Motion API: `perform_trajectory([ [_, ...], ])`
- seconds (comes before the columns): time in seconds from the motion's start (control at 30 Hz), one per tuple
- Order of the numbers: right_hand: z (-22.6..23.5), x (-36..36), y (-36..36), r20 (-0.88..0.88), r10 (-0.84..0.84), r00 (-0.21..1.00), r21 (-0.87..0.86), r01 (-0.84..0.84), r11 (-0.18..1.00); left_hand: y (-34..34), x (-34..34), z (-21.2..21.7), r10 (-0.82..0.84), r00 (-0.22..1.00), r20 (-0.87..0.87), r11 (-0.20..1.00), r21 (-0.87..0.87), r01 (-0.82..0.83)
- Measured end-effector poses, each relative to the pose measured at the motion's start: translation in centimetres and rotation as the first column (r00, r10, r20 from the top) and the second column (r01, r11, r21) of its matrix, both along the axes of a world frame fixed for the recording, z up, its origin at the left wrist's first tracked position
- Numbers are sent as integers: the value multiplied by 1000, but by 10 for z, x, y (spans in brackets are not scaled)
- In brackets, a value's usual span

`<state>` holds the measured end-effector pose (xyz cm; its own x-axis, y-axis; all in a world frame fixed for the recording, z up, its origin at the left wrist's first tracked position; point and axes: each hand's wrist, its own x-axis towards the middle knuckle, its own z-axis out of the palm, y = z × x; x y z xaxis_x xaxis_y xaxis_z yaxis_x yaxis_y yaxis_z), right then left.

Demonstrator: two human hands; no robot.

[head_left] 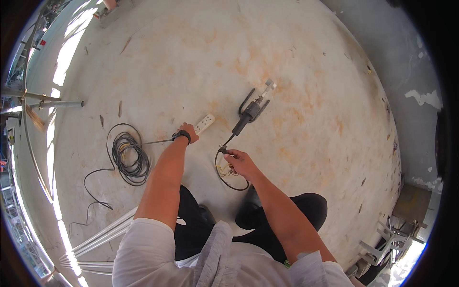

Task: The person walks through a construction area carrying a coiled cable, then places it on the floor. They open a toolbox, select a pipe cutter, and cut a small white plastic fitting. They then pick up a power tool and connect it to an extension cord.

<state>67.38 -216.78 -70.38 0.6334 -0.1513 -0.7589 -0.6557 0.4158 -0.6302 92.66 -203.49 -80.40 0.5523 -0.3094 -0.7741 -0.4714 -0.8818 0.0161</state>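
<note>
A white power strip (pixel 205 124) lies on the floor, and my left hand (pixel 189 131) is closed around its near end. A grey cable runs from there to a loose coil (pixel 131 158) on the left. My right hand (pixel 240 164) pinches the black cord (pixel 221 178) of a power tool, close to a small dark piece that may be its plug; the fingers partly hide it. Thin yellowish strands hang below those fingers. Ahead of the right hand lies the power tool (pixel 247 116), with a black body, a dark bar on each side and a flat, pale metal end.
White pipes (pixel 103 234) lie at the lower left. Metal scaffold tubes (pixel 57 104) stand along the left edge. A grey wall (pixel 382 43) bounds the right side. White plastic furniture (pixel 387 244) and a brown board (pixel 413 203) are at the lower right.
</note>
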Motion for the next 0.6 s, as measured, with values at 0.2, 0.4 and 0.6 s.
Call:
perform_trajectory([
  [0.2,37,35,4,49,361,931,-450,-302,840,24,-6,70,182,983,9,902,-400,-163],
  [0.4,78,83,20,162,460,873,-697,-228,680,65,-38,161,209,951,229,741,-671,-1],
  [0.6,92,93,40,39,572,820,-733,-365,574,91,-59,183,164,945,283,780,-624,52],
])
